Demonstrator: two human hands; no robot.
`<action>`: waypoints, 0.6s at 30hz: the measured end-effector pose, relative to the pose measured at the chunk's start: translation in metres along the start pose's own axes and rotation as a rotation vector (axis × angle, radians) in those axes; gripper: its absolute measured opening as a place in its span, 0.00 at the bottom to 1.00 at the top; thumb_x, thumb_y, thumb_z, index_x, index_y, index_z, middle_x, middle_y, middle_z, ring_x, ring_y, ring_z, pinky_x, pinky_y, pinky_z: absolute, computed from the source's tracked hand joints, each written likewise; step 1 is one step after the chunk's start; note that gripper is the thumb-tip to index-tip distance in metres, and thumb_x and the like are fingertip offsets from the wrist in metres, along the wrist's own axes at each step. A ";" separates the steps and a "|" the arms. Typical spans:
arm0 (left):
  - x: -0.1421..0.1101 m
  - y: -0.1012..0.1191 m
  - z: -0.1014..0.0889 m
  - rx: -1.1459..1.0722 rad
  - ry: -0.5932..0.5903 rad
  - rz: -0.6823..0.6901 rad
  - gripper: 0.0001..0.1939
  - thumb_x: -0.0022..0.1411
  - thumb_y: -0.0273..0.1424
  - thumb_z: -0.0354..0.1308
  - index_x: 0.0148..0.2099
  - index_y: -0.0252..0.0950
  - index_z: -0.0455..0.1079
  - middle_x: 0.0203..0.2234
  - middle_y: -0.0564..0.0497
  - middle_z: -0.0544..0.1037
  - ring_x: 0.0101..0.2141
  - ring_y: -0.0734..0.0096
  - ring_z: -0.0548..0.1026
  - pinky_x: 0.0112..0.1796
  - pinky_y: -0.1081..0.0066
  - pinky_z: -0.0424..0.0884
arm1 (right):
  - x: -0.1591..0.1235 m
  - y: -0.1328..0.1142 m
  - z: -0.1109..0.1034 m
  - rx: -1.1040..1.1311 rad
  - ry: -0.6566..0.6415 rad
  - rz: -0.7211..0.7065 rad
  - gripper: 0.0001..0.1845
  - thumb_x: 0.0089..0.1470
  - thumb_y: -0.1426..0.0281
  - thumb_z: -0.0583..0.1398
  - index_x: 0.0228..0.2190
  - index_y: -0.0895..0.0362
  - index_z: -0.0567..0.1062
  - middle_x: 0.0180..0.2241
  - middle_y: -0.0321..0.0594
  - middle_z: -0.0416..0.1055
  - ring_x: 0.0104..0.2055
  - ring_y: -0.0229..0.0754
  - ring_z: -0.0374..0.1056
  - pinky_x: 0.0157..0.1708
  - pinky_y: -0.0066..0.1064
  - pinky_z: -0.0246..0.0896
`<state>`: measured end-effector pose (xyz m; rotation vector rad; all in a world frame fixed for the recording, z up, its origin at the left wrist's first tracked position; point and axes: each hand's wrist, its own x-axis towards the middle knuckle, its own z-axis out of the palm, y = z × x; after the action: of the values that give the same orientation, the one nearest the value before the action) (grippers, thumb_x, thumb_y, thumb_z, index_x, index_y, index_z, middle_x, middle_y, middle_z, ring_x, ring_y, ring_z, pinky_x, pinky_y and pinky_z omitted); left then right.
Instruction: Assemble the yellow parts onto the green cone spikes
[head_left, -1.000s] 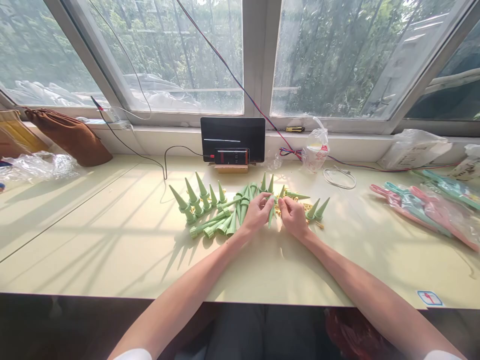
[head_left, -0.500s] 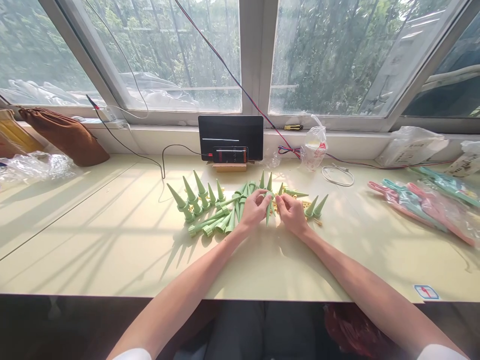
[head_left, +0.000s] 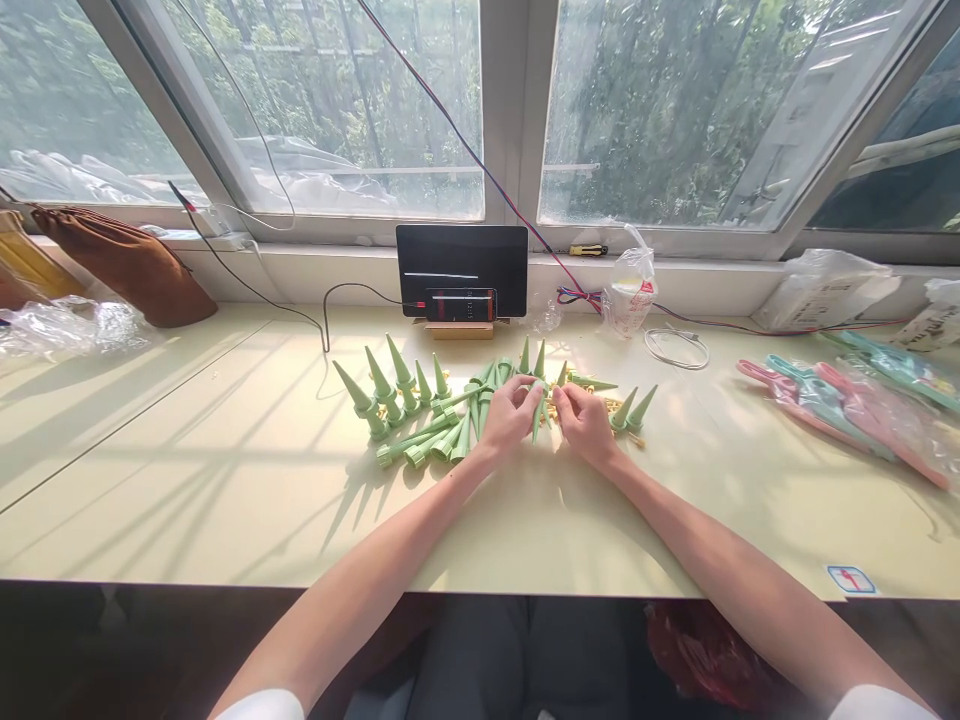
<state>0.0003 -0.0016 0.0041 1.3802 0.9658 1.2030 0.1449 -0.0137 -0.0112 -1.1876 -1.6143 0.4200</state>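
My left hand (head_left: 511, 418) is closed around a green plastic watering spike (head_left: 535, 428), whose tip points down toward me. Close on its right, my right hand (head_left: 586, 422) is pinched at the spike's top; whatever lies between those fingertips is too small to make out. Left of my hands lies a pile of green spikes (head_left: 442, 440), with several standing spikes (head_left: 381, 375) behind and beside it. Small yellow parts (head_left: 600, 388) are scattered behind my right hand, partly hidden by it. Two more spikes (head_left: 634, 408) stand upright to the right.
A tablet (head_left: 461, 258) leans at the back with a phone (head_left: 461, 305) before it. A bagged cup (head_left: 630, 295) and a coiled white cable (head_left: 676, 348) are behind on the right. Pink and green packaged items (head_left: 840, 405) lie far right; a brown pouch (head_left: 135, 268) sits far left.
The whole view has shifted very slightly. Both hands stay at the same spike, with only tiny movement of the fingers.
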 end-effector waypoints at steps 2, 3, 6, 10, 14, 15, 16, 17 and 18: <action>0.000 -0.001 0.000 0.007 0.000 0.004 0.16 0.61 0.44 0.59 0.42 0.36 0.69 0.15 0.59 0.62 0.13 0.80 0.58 0.15 0.76 0.56 | 0.000 0.000 0.000 -0.008 0.004 -0.003 0.22 0.63 0.59 0.52 0.20 0.54 0.58 0.15 0.30 0.55 0.18 0.34 0.50 0.20 0.29 0.46; 0.000 -0.001 0.000 0.007 0.000 0.004 0.17 0.61 0.44 0.59 0.42 0.36 0.69 0.15 0.59 0.62 0.13 0.80 0.58 0.15 0.76 0.56 | 0.000 -0.001 0.000 -0.011 0.005 -0.004 0.22 0.63 0.59 0.52 0.20 0.54 0.59 0.15 0.30 0.55 0.18 0.34 0.50 0.20 0.29 0.46; 0.000 0.000 0.000 0.000 -0.004 0.000 0.17 0.60 0.45 0.60 0.42 0.36 0.69 0.15 0.59 0.62 0.13 0.80 0.59 0.15 0.76 0.56 | 0.001 0.000 0.000 -0.021 0.008 -0.012 0.22 0.63 0.59 0.52 0.20 0.54 0.59 0.15 0.30 0.54 0.18 0.34 0.50 0.20 0.29 0.46; -0.001 0.002 0.001 -0.004 0.002 -0.002 0.18 0.59 0.45 0.61 0.41 0.36 0.69 0.15 0.60 0.62 0.13 0.80 0.58 0.15 0.76 0.56 | 0.001 0.001 0.000 -0.028 0.012 -0.011 0.22 0.63 0.59 0.52 0.20 0.54 0.59 0.15 0.30 0.54 0.18 0.34 0.50 0.21 0.29 0.46; -0.001 0.002 0.001 -0.010 0.004 -0.003 0.17 0.59 0.45 0.61 0.41 0.36 0.69 0.15 0.60 0.62 0.14 0.81 0.58 0.15 0.77 0.57 | 0.001 0.000 0.000 -0.024 0.014 -0.015 0.22 0.63 0.58 0.52 0.20 0.54 0.59 0.15 0.30 0.54 0.19 0.34 0.49 0.20 0.29 0.46; -0.001 0.002 0.001 -0.013 0.004 -0.003 0.17 0.59 0.45 0.61 0.41 0.36 0.69 0.15 0.60 0.61 0.14 0.81 0.58 0.15 0.77 0.57 | 0.001 0.000 0.000 -0.022 0.015 -0.017 0.22 0.63 0.58 0.52 0.20 0.54 0.59 0.15 0.30 0.53 0.19 0.34 0.49 0.20 0.29 0.46; -0.001 0.001 0.001 -0.015 0.003 -0.003 0.18 0.59 0.45 0.61 0.42 0.36 0.69 0.15 0.60 0.61 0.14 0.81 0.58 0.15 0.77 0.57 | 0.001 0.000 0.000 -0.020 0.016 -0.017 0.23 0.63 0.58 0.52 0.20 0.54 0.58 0.15 0.30 0.53 0.18 0.34 0.49 0.20 0.28 0.46; -0.001 0.001 0.001 -0.016 0.002 -0.004 0.18 0.59 0.45 0.61 0.42 0.36 0.69 0.15 0.60 0.61 0.14 0.81 0.58 0.15 0.77 0.57 | 0.001 0.000 0.000 -0.019 0.016 -0.016 0.23 0.63 0.58 0.52 0.20 0.54 0.58 0.15 0.30 0.53 0.18 0.34 0.49 0.20 0.28 0.46; -0.001 0.001 0.001 -0.015 0.001 -0.007 0.18 0.59 0.45 0.61 0.42 0.36 0.69 0.16 0.60 0.61 0.14 0.81 0.58 0.15 0.77 0.57 | 0.001 0.000 -0.001 -0.019 0.015 -0.014 0.22 0.63 0.59 0.52 0.20 0.54 0.58 0.15 0.30 0.53 0.18 0.34 0.49 0.20 0.28 0.46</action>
<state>0.0007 -0.0028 0.0053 1.3634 0.9593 1.2039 0.1454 -0.0130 -0.0104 -1.1900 -1.6158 0.3867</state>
